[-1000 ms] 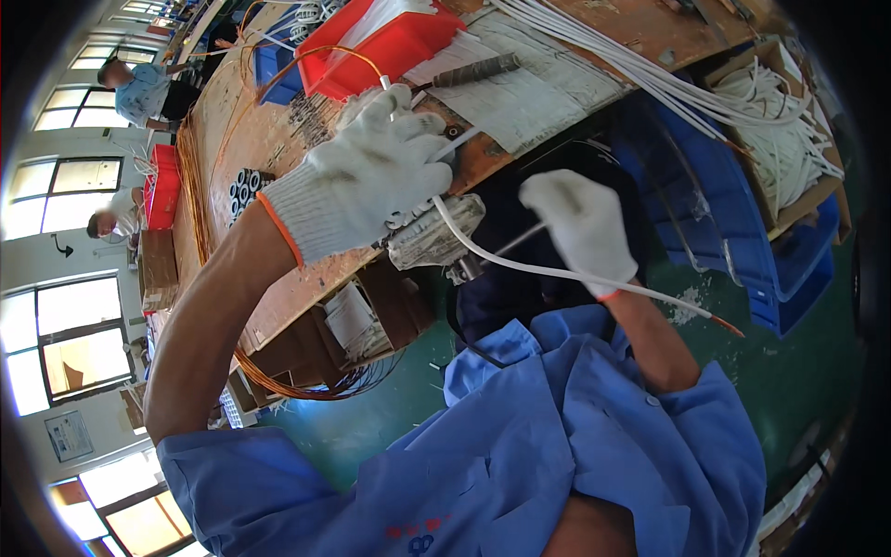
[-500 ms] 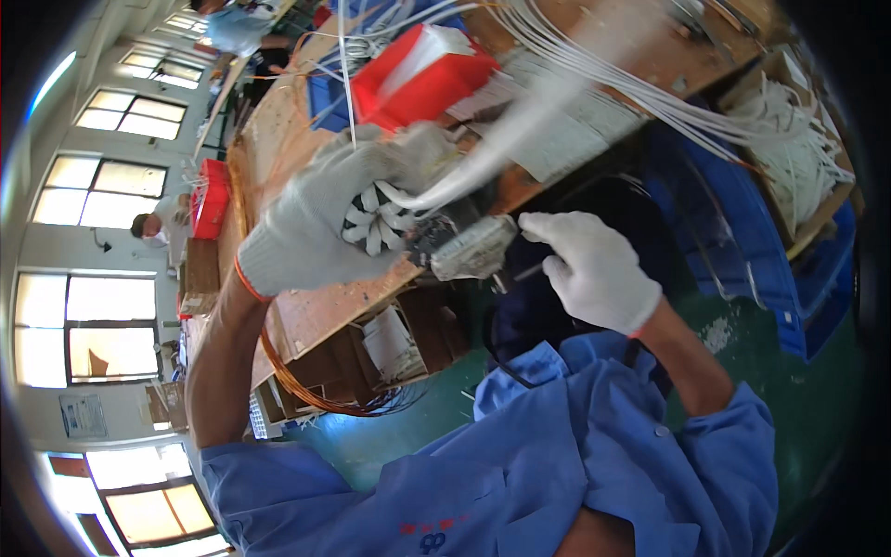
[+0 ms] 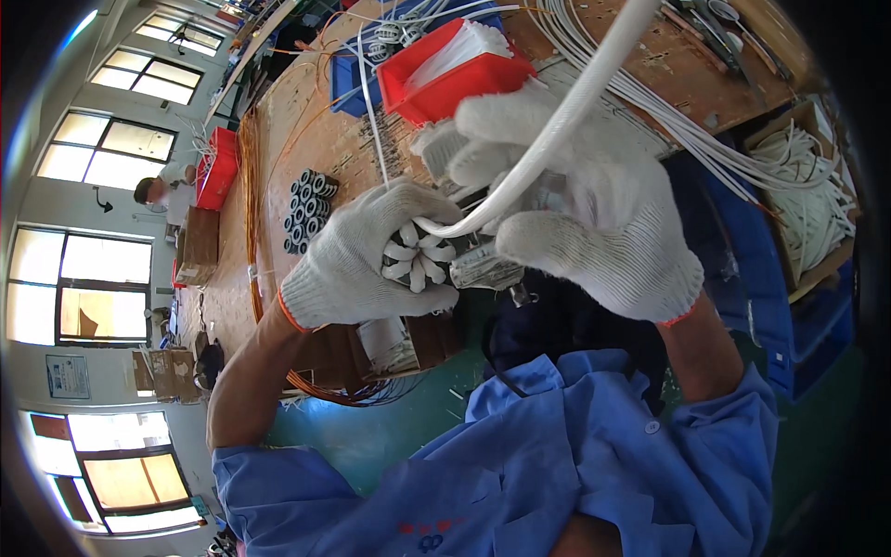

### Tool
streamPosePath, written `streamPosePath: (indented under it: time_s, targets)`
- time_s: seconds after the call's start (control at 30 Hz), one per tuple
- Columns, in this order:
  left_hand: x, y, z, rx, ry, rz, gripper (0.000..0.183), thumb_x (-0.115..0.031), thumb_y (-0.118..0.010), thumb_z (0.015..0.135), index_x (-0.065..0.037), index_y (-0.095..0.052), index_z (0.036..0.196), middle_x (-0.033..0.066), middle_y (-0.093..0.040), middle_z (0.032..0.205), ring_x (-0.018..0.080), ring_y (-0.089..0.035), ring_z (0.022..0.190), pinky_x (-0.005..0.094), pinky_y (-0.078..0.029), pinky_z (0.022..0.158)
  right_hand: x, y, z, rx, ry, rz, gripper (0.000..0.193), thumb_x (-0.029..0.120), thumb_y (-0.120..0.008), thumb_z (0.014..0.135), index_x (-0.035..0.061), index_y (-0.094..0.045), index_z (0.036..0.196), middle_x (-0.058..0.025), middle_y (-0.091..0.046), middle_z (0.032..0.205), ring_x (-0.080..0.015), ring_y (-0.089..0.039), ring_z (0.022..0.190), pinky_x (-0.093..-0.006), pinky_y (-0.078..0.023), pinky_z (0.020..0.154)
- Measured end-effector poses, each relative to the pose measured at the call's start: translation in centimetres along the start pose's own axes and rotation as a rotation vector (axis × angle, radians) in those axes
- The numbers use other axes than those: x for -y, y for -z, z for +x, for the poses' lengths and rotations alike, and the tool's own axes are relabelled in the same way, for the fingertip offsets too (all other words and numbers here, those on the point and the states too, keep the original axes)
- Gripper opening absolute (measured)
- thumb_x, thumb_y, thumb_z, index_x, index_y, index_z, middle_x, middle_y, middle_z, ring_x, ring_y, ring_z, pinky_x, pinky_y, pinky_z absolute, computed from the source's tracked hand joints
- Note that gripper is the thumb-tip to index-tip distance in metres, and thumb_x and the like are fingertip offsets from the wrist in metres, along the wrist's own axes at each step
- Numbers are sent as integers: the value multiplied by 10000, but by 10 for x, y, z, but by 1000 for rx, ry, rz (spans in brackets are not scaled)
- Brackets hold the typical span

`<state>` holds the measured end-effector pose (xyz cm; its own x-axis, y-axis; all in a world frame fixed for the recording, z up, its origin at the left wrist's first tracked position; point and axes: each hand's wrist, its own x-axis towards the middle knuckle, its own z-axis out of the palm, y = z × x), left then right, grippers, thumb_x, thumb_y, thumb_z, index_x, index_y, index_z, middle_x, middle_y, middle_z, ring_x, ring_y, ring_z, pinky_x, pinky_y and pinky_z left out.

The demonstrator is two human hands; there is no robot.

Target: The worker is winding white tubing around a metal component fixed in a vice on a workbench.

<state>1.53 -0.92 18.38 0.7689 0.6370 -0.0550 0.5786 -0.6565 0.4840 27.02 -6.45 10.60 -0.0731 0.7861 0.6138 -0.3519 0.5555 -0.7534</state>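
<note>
My left hand (image 3: pixel 357 255), in a white knit glove, is closed around a small round motor stator (image 3: pixel 418 257) with white windings looping through its slots. From the stator a thick white sleeved wire (image 3: pixel 543 148) arcs up to the right and out of the picture. My right hand (image 3: pixel 603 213), gloved too, is just behind this wire, its fingers stretched out and thumb apart; part of it is smeared by motion. Between the hands sits a worn metal clamp (image 3: pixel 487 267), partly covered by the gloves. A thinner white wire (image 3: pixel 373 111) rises above my left hand.
Several small dark ring-shaped cores (image 3: pixel 308 209) stand on the wooden bench (image 3: pixel 278 121). Behind my hands are a red bin (image 3: pixel 455 79) of white pieces and a blue tray (image 3: pixel 348 79). Tools (image 3: pixel 715 42) lie far right, near a carton (image 3: pixel 803 195) of white sleeving. Another person (image 3: pixel 167 190) is far left.
My right hand has moved up and left, from beside the clamp to the sleeved wire, with its fingers spreading. My left hand stays around the stator. The view has shifted, showing the dark cores.
</note>
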Motion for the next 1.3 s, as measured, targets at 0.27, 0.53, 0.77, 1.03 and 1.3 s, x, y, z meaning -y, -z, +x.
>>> streamPosePath:
  time_s: [0.27,0.53,0.77,1.03,1.3]
  targets:
    - [15,-24,12,-27,203,-225,673,-140,-1000,681,-40,-656,1251,32,-711,1107,99,-672,984,290,-577,901,-38,25,-52,-135,-484,2,244,45,-734,1039,-15,-724,1275,-55,-755,1042,-79,-685,873,-260,-577,770]
    - [40,-70,34,-329,379,-103,516,-211,-958,708,-50,-660,1098,94,-723,943,241,-720,832,387,-608,801,-55,127,-50,-340,-518,-427,151,128,-697,1056,14,-760,1133,-100,-780,950,-136,-728,828,-317,-589,747]
    - [50,-89,41,-405,319,-159,499,-121,-918,681,-68,-642,1093,108,-633,978,278,-656,853,405,-565,805,-79,355,21,-412,-336,-1946,289,259,-730,960,167,-759,1233,-80,-731,1230,-355,-681,1140,-500,-556,991]
    - [53,-94,36,-456,216,-100,583,-28,-881,640,-37,-612,1158,117,-615,1114,255,-633,996,387,-551,906,-117,449,66,-293,-598,-2053,224,249,-706,960,110,-755,1129,-151,-780,1091,-371,-744,1051,-530,-592,882]
    - [49,-103,50,-535,126,-58,554,-22,-864,641,-30,-652,1153,121,-637,1028,298,-653,984,431,-539,979,-109,393,21,-283,-187,-1723,340,349,-735,967,127,-769,1224,-133,-780,1152,-370,-726,1082,-539,-572,917]
